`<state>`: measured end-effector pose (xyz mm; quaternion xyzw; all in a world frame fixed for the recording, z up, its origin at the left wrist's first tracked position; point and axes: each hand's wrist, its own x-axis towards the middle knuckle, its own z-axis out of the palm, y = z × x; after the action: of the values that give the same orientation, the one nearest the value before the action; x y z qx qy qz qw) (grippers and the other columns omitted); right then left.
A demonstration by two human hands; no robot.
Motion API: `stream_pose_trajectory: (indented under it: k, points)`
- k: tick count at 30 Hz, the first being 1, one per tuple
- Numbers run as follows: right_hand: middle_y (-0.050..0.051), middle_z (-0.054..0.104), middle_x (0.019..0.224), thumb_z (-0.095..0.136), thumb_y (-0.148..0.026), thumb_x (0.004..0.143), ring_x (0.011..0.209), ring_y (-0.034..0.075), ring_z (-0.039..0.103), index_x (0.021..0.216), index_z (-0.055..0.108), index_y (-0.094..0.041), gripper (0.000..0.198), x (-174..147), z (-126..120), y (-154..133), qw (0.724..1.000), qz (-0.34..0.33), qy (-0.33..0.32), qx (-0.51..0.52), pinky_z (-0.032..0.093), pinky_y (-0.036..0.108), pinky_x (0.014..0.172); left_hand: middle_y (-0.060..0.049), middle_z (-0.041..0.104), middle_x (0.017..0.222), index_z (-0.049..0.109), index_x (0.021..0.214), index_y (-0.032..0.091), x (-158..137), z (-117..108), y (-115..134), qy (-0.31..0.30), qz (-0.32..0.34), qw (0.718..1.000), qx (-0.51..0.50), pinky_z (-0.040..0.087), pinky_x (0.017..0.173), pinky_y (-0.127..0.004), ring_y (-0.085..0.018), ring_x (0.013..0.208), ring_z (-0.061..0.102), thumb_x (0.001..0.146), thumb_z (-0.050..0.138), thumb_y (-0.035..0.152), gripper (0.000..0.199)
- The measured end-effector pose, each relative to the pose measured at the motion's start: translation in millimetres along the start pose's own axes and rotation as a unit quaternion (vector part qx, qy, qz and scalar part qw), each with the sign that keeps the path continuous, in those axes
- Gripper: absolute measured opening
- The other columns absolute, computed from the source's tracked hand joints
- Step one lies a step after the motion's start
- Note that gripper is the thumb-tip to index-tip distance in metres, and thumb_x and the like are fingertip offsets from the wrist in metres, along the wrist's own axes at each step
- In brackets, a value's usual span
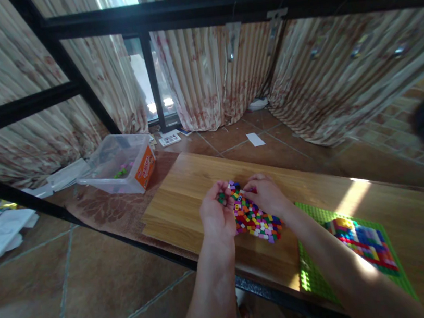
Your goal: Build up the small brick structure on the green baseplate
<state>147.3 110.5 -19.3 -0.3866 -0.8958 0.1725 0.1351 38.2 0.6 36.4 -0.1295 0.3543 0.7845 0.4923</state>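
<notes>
A heap of small multicoloured toy bricks (258,221) lies on the wooden table board (177,195). At its left edge my left hand (215,211) is cupped, with a few dark green toy bricks (221,198) held at the fingers. My right hand (267,194) reaches over the far right side of the heap. Its fingers are curled down among the bricks, and what they pinch, if anything, is hidden. Under my right forearm lies a green studded baseplate (308,266), which carries a built patch of coloured bricks (366,242).
A clear plastic box (117,161) with an orange label and some bricks inside stands beyond the board's left end. A black metal frame (191,12) crosses above the far side. White papers (255,139) lie on the tiled floor. Curtains (209,80) hang behind.
</notes>
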Motion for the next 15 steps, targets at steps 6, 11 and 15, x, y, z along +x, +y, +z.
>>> stream_pose_trajectory:
  k: [6, 11, 15]
  points:
    - [0.008, 0.065, 0.098, 0.061, -0.029, 0.079, 0.099, 0.022, 0.053, 0.073, 0.070, -0.020, 0.014, -6.3, 1.7, 2.5, 0.999, 0.000, 0.038, 0.017, 0.037, 0.036, 0.088, -0.001, 0.059, 0.067, 0.058, 0.076, 0.010, -0.9, 0.0, 0.7, -0.003, 0.003, 1.000, 0.003, 0.039, 0.046, -0.015, -0.004, 0.053, 0.052, 0.081, 0.052, 0.008, 0.009]
    - [0.005, 0.067, 0.086, 0.060, -0.024, 0.078, 0.090, 0.021, 0.056, 0.073, 0.067, -0.021, 0.009, -15.8, -0.6, -5.7, 0.999, -0.021, 0.045, 0.019, 0.039, 0.035, 0.083, 0.000, 0.058, 0.066, 0.058, 0.074, 0.010, -2.7, 1.9, 0.9, 0.001, -0.001, 1.000, 0.004, 0.038, 0.048, -0.014, -0.004, 0.053, 0.052, 0.081, 0.051, 0.007, 0.010]
    - [0.002, 0.068, 0.074, 0.061, -0.024, 0.076, 0.077, 0.019, 0.059, 0.072, 0.067, -0.021, 0.008, -20.2, -0.4, -8.8, 0.990, 0.032, 0.049, 0.131, 0.042, 0.033, 0.075, 0.000, 0.058, 0.065, 0.058, 0.072, 0.011, -2.2, 1.9, -0.7, 0.006, 0.004, 1.000, 0.017, 0.036, 0.047, -0.015, -0.004, 0.053, 0.051, 0.079, 0.053, 0.007, 0.010]
